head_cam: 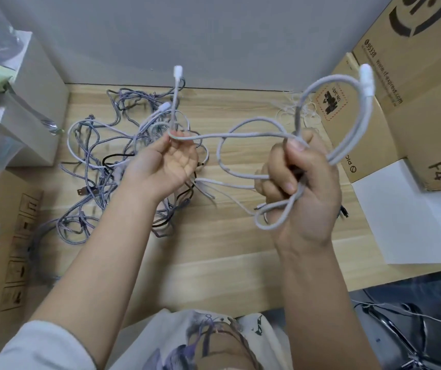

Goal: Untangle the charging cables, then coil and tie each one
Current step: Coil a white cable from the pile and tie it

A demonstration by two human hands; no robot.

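Both hands are raised above the counter near the middle of the frame, sharing one pale grey cable. The right hand, centre right, has its grip curled tight round several gathered loops of that cable, thumb pressed over the strands; one loop sticks out below the fist and a larger one arcs up to the right, ending in a white plug that stands against the cardboard boxes in the upper right. From the fist the cable runs left in a slack loop to the left hand, palm up, whose grip is a narrow pinch of thumb and fingertips on the cable just below its other end; that end rises straight to a second white plug. Behind and under the left hand, in the left-centre of the frame, a tangle of purple-grey, white and black cables lies spread on the counter. A small heap of thin white ties lies at the counter's far edge, right of centre. A white sheet lies at the right edge below the boxes.
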